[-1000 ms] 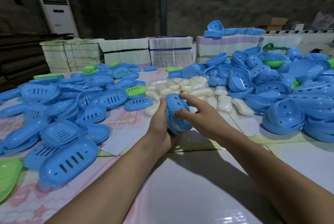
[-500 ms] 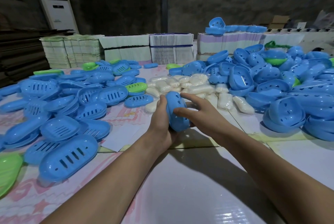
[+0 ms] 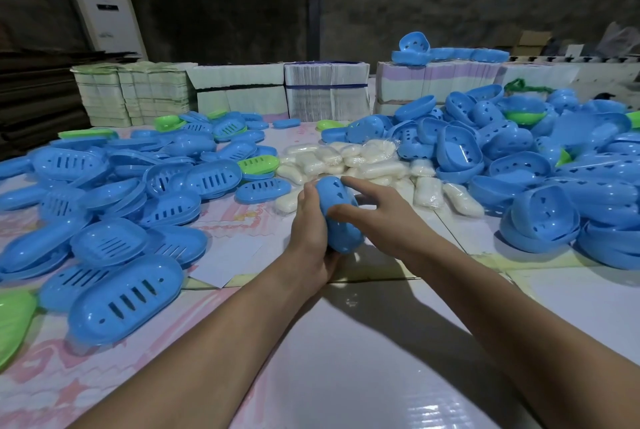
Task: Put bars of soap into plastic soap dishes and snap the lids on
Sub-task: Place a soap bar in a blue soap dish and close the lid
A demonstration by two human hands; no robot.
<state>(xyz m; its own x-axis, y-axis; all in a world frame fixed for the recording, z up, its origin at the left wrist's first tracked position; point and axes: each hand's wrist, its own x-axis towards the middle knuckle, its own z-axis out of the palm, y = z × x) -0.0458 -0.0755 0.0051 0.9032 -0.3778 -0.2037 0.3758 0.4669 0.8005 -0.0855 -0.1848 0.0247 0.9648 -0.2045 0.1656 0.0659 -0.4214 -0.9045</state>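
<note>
**Table layout**

Lids (image 3: pixel 114 186) heaped at left, dishes (image 3: pixel 540 165) at right, soaps (image 3: pixel 349 160) between them. Mid-table, before the soaps, one closed dish (image 3: pixel 341 217) between left hand (image 3: pixel 308 231) and right hand (image 3: pixel 377 217). Behind all, stacked boxes (image 3: pixel 325 89).
</note>
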